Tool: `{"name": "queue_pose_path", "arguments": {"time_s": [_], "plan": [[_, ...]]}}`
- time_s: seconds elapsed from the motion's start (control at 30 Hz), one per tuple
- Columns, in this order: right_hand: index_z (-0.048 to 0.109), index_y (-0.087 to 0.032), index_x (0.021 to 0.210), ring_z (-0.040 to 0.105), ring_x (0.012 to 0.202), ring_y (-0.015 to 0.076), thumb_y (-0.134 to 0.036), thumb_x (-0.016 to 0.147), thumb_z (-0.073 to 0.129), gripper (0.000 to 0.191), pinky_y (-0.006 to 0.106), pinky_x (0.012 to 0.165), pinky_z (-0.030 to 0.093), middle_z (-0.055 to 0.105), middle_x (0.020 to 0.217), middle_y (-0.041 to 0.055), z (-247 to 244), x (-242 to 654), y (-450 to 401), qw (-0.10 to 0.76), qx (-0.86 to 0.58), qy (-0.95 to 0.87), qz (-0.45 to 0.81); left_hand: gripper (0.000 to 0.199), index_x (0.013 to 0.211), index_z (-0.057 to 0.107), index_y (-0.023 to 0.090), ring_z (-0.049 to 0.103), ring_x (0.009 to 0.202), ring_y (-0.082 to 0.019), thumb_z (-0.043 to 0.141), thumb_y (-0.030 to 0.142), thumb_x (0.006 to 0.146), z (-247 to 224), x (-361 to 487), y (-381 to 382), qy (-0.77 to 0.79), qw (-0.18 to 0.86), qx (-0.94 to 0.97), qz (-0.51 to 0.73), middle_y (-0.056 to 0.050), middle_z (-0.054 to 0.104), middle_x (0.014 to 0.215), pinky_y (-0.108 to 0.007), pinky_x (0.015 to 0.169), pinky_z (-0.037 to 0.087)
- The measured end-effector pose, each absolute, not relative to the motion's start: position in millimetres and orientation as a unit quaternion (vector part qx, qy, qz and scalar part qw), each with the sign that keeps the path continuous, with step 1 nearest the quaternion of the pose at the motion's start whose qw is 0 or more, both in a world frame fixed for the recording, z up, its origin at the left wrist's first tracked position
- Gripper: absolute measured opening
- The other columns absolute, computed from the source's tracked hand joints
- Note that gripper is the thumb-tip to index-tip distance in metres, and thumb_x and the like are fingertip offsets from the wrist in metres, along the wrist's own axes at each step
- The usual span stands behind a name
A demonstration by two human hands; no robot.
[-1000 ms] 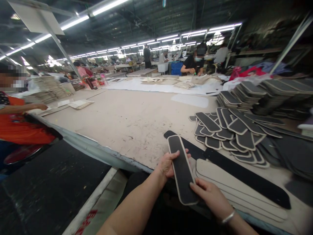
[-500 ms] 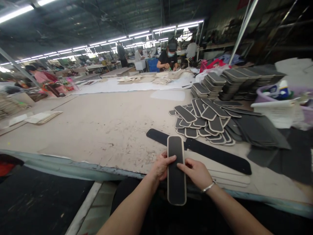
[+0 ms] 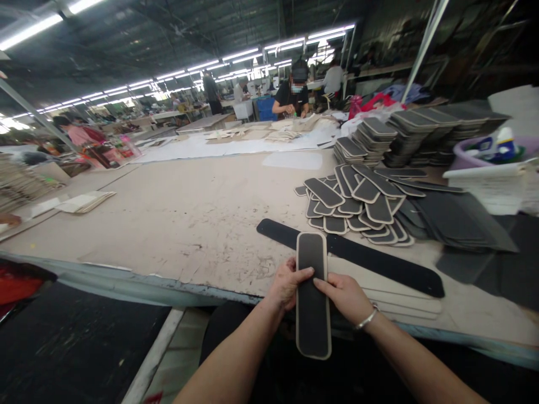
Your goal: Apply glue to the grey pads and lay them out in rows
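Observation:
Both hands hold one long dark panel with rounded corners and a beige border [image 3: 312, 320], upright in front of me at the table's edge. My left hand [image 3: 290, 283] grips its left side, thumb on the dark face and fingers behind. On the right side, my right hand [image 3: 343, 294] pinches it the same way, thumb near the middle. Behind the panel lies a long black strip with rounded ends [image 3: 387, 266], partly hidden by it. Under that strip are several beige strips [image 3: 404, 303], fanned out to the right.
A loose pile of bordered dark panels [image 3: 357, 205] lies right of centre, with taller stacks [image 3: 412, 134] behind. Flat dark sheets [image 3: 463, 224] and a purple basket [image 3: 467, 157] are at the right. A person [image 3: 292, 95] works across the table [image 3: 189, 219].
The view has shifted slightly, so most things appear a little further right. Both hands keep their hold on the panel. At the far left edge, another person's hand has come into view.

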State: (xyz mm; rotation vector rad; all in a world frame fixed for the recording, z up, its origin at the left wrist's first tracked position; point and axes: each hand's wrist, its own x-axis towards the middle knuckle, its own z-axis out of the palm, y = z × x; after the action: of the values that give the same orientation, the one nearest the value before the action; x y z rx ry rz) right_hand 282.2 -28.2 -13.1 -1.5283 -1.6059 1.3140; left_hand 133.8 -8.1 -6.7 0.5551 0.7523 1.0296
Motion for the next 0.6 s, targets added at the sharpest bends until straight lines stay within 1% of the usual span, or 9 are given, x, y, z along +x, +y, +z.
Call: {"name": "queue_pose_path", "arguments": {"time_s": [0.2, 0.4, 0.43, 0.5, 0.6], "plan": [[0.066, -0.016, 0.073, 0.059, 0.06, 0.0186, -0.061, 0.078, 0.049, 0.049, 0.028, 0.055, 0.046, 0.065, 0.065, 0.0043, -17.9, 282.5, -26.2, 0.28, -0.552, -0.584, 0.526, 0.046, 0.094, 0.063, 0.01, 0.065, 0.066, -0.018, 0.085, 0.024, 0.056, -9.5, 135.4, -8.8, 0.354, 0.756, 0.274, 0.477, -0.009, 0.07, 0.08, -0.029, 0.064, 0.054], [0.069, -0.018, 0.087, 0.062, 0.072, 0.0201, -0.062, 0.077, 0.054, 0.048, 0.026, 0.062, 0.048, 0.067, 0.074, 0.003, -14.3, 285.6, -24.9, 0.315, -0.569, -0.581, 0.49, 0.044, 0.095, 0.061, 0.011, 0.066, 0.074, -0.018, 0.084, 0.02, 0.058, -8.7, 135.2, -7.9, 0.355, 0.737, 0.288, 0.498, -0.008, 0.07, 0.086, -0.03, 0.073, 0.053], [0.069, -0.018, 0.086, 0.062, 0.072, 0.0201, -0.061, 0.077, 0.053, 0.047, 0.026, 0.062, 0.048, 0.067, 0.074, 0.0027, -13.4, 285.7, -24.8, 0.319, -0.572, -0.58, 0.483, 0.044, 0.095, 0.061, 0.011, 0.066, 0.076, -0.018, 0.084, 0.021, 0.058, -8.2, 135.3, -7.5, 0.349, 0.739, 0.29, 0.498, -0.009, 0.07, 0.087, -0.03, 0.074, 0.053], [0.069, -0.018, 0.079, 0.061, 0.069, 0.0198, -0.061, 0.079, 0.05, 0.047, 0.027, 0.06, 0.047, 0.066, 0.07, 0.0024, -12.4, 285.0, -25.1, 0.321, -0.579, -0.582, 0.473, 0.04, 0.093, 0.062, 0.011, 0.066, 0.075, -0.018, 0.083, 0.026, 0.062, -7.5, 135.4, -6.3, 0.34, 0.742, 0.283, 0.504, -0.008, 0.07, 0.085, -0.029, 0.073, 0.052], [0.066, -0.018, 0.067, 0.058, 0.062, 0.0192, -0.061, 0.079, 0.049, 0.047, 0.027, 0.055, 0.045, 0.062, 0.061, 0.0024, -13.3, 283.2, -25.9, 0.31, -0.581, -0.589, 0.468, 0.036, 0.084, 0.062, 0.012, 0.064, 0.069, -0.015, 0.082, 0.033, 0.062, -7.1, 134.2, -3.2, 0.345, 0.728, 0.253, 0.536, -0.005, 0.069, 0.077, -0.026, 0.069, 0.051]]}}
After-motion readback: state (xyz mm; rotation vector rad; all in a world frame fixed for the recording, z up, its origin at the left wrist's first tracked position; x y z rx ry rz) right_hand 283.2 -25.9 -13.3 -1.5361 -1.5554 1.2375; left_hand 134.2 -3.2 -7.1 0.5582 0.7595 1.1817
